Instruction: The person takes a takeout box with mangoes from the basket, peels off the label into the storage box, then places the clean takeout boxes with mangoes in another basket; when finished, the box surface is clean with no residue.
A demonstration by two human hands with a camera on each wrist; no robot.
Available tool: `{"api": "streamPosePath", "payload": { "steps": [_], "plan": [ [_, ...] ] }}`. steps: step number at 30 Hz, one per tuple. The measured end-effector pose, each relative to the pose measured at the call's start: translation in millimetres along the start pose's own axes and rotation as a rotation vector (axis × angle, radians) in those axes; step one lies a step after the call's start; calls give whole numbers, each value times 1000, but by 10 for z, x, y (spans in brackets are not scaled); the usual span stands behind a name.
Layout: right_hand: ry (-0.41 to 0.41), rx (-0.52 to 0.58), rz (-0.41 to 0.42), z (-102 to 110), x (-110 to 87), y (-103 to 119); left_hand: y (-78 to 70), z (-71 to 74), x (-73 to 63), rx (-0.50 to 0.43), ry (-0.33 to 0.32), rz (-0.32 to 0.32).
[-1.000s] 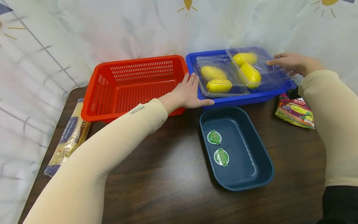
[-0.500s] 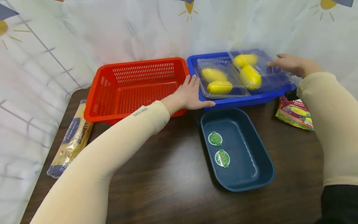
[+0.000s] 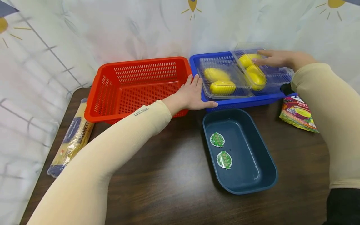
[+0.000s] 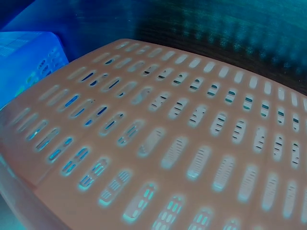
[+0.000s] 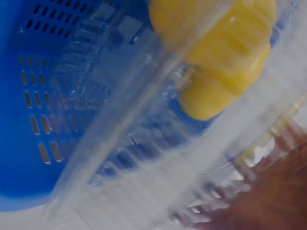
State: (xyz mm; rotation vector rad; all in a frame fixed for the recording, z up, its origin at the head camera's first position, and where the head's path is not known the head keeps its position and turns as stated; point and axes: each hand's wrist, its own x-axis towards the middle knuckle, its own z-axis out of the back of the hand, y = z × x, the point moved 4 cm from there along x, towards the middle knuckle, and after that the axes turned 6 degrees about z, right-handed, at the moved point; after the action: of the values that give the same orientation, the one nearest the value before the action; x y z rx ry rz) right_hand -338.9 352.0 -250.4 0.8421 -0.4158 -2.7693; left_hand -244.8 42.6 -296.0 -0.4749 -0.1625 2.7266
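Observation:
My left hand [image 3: 191, 97] rests with straight, spread fingers where the rims of the red basket [image 3: 146, 62] and blue basket [image 3: 242, 100] meet; the thumb lies along the blue basket's front. Inside the blue basket, a clear plastic box [image 3: 239, 93] holds two smooth yellow fruits [image 3: 222, 87]. To its right, a second clear box [image 3: 277, 78] has raised plastic standing over more yellow fruits [image 3: 256, 79]. My right hand [image 3: 281, 59] reaches over this box with extended fingers, touching or just above it. In the right wrist view the clear plastic [image 5: 144, 105] is blurred and the hand is mostly cut off.
A dark blue tub [image 3: 242, 156] with two green stickers stands in front of the blue basket. A spaghetti pack [image 3: 74, 134] lies left of the red basket. A colourful pouch [image 3: 298, 112] lies at right, partly behind the right arm. A patterned curtain [image 3: 135, 28] hangs behind.
My right hand has moved left, from the second box's right side to over its yellow fruits. The left hand has stayed at the basket rims.

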Motion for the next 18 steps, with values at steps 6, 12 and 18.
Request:
{"api": "streamPosePath", "payload": {
  "steps": [6,12,18],
  "plan": [
    [42,-28,43,1,40,76,-20,0,-12,3,2,-2],
    [77,-105,1,17,97,139,-27,3,-23,18,2,-19],
    [114,-120,-34,51,141,247,7,25,-22,13,-5,-6]
  ]
}}
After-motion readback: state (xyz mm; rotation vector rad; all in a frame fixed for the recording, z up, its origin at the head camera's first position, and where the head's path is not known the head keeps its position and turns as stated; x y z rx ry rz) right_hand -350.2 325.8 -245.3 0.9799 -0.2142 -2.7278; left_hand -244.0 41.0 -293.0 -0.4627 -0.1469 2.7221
